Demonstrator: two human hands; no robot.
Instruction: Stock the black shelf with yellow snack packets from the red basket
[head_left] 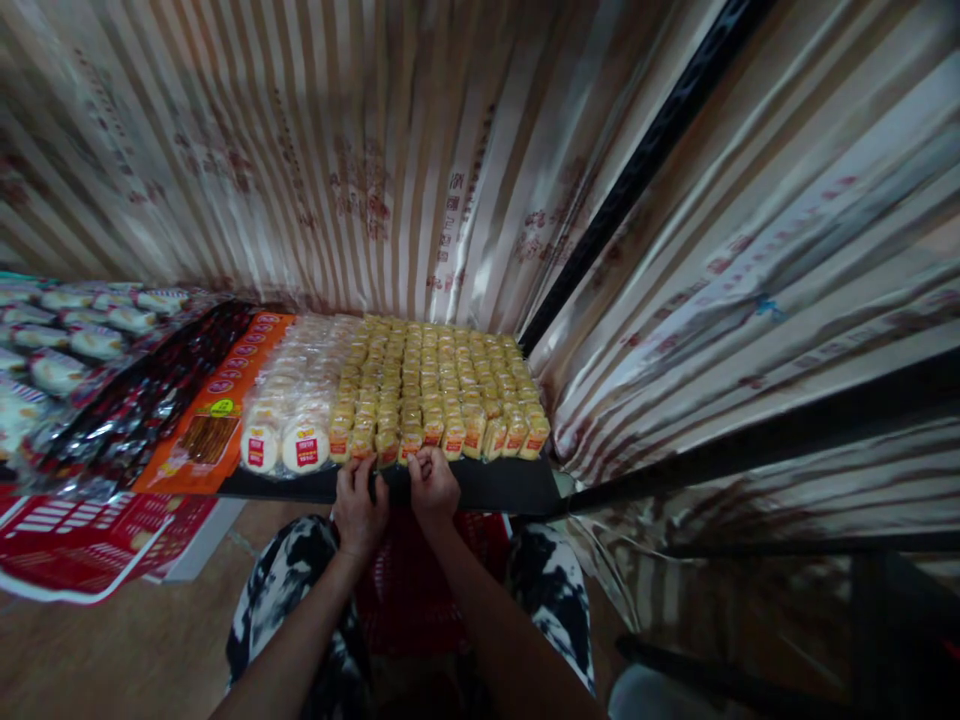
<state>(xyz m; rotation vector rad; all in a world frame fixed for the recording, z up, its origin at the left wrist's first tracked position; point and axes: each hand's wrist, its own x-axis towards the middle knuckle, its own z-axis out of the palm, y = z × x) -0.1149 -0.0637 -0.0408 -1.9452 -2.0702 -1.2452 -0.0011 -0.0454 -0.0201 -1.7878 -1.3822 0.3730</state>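
Observation:
Rows of small yellow wrapped cakes (439, 385) fill the right part of a black shelf (495, 490), with red labels on the front ones. My left hand (360, 508) is at the shelf's front edge, its fingers bent toward the front cakes on the left of the block and its thumb apart. Beside it, my right hand (435, 488) is closed, with thumb and fingertips pinched together just below the front cakes. What sits between those right fingertips is hidden or too small to tell.
Left of the cakes lie round white wrapped biscuits (306, 447), an orange snack packet (217, 410), dark shiny packets (135, 390) and white wrapped sweets (94, 340). Red baskets (82, 545) stand below. Striped plastic sheeting (375, 150) and a black post (600, 250) close off the back and right.

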